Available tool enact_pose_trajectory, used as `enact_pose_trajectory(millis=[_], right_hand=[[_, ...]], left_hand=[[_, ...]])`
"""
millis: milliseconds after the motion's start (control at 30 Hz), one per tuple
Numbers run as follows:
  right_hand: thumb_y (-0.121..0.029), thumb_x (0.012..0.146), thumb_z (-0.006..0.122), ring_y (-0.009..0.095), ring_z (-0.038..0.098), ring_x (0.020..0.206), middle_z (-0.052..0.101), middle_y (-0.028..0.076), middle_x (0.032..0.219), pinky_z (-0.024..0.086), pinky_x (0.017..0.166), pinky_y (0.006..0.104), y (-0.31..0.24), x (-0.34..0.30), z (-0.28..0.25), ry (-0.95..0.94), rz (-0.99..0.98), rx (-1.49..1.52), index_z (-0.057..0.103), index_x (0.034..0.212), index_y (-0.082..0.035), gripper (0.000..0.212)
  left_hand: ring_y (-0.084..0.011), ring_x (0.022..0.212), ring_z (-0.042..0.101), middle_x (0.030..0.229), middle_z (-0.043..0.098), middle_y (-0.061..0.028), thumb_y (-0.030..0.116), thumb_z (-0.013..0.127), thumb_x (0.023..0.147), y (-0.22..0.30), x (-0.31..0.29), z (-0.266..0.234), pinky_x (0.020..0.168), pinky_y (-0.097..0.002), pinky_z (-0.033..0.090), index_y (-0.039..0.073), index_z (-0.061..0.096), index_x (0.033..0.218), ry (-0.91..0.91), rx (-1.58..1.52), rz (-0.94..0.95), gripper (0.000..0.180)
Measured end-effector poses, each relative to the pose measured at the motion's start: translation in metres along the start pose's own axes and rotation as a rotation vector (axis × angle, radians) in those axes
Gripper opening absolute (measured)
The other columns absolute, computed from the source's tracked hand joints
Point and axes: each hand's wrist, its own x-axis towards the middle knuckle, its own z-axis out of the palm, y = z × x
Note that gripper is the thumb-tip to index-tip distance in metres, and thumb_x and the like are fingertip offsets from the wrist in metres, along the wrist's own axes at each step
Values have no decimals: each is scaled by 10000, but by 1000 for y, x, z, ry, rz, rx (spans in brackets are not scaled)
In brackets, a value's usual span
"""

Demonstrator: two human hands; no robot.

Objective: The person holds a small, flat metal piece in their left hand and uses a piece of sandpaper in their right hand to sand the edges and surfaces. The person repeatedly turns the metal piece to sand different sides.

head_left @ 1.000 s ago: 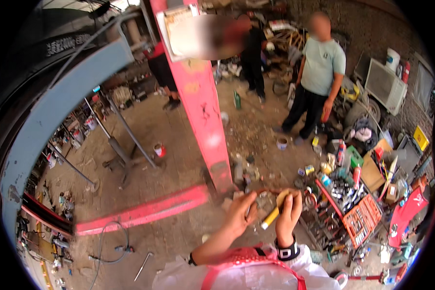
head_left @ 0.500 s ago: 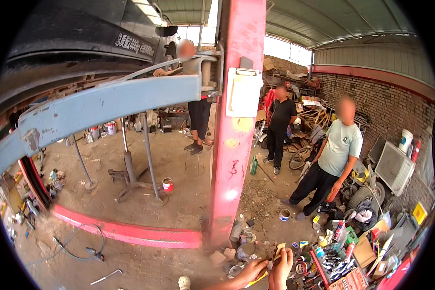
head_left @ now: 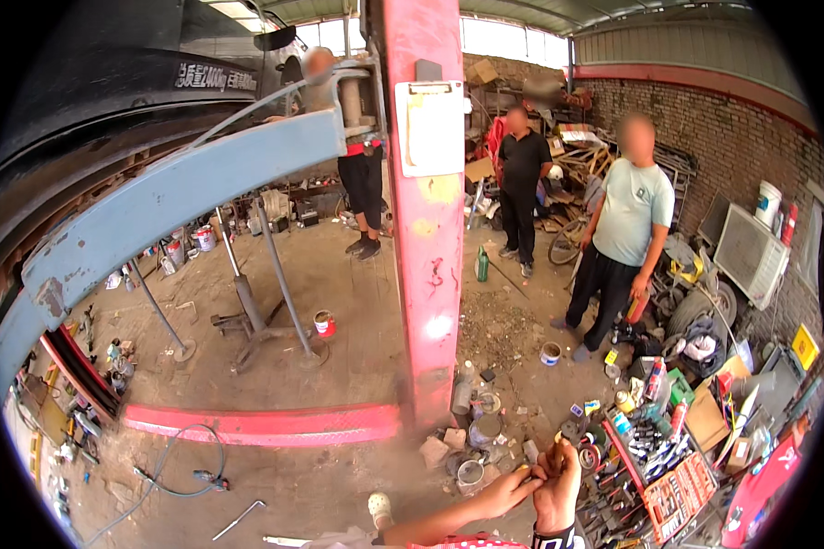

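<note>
Low in the view, just right of the pink post's foot, my two hands are close together and touching. My left hand point(head_left: 508, 491) reaches in from the lower left, its fingers pinched against the other hand. My right hand point(head_left: 558, 478) is upright with fingers curled, and a dark and white cuff shows at its wrist. A small yellowish patch shows at the right fingertips; what the hands hold is too small and covered to name. Nearest to them lie an open round tin point(head_left: 470, 473) and a roll of tape point(head_left: 590, 456).
A pink lift post point(head_left: 430, 302) with a clipboard point(head_left: 432, 128) carries a blue lift arm point(head_left: 192, 174) under a raised vehicle. Tools and an orange tool case point(head_left: 679, 499) crowd the right. Two people stand beyond, another behind the arm. A hose point(head_left: 156, 476) lies at left.
The view has shifted, and my hands appear higher and slightly right. The yellow piece that stuck up between my fingers is now mostly hidden. The left hand has drawn against the right palm.
</note>
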Motion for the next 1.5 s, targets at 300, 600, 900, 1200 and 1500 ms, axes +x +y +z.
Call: enact_pose_trajectory(millis=[300,600,900,1200,1500], right_hand=[[-185,867,614,50,238,458,446,-56,644,164,395,221,-16,-12,-8,-172,-114,17,551,809,-125,104],[-185,889,582,60,296,545,490,-32,734,229,445,203,-6,1,-13,-291,-102,147,586,910,-81,106],[-163,890,562,52,264,453,364,-50,599,195,395,210,-7,-16,6,-185,-21,-7,494,800,-116,122],[-157,891,566,43,317,477,452,-30,665,218,411,205,-43,-30,0,-73,-394,-7,502,816,-97,116],[-142,889,550,31,293,478,427,-48,655,197,401,214,-70,-43,-23,-165,-417,39,504,827,-99,88]], left_hand=[[-116,789,544,820,599,-44,273,517,959,8,-9,-3,723,-280,446,7,608,1110,-41,-4,17,319],[-56,489,391,548,430,30,299,512,961,7,-20,-12,458,-251,309,45,618,861,-85,-157,-232,293],[-108,632,529,651,560,-61,222,547,935,8,-23,-2,575,-293,429,-4,602,868,100,154,4,242],[-86,574,521,647,558,3,195,466,954,48,-18,-19,539,-263,424,39,621,970,-34,-15,-150,221],[-125,544,554,615,571,-46,196,495,952,24,-13,-4,514,-294,422,11,580,912,-154,149,-284,207]])
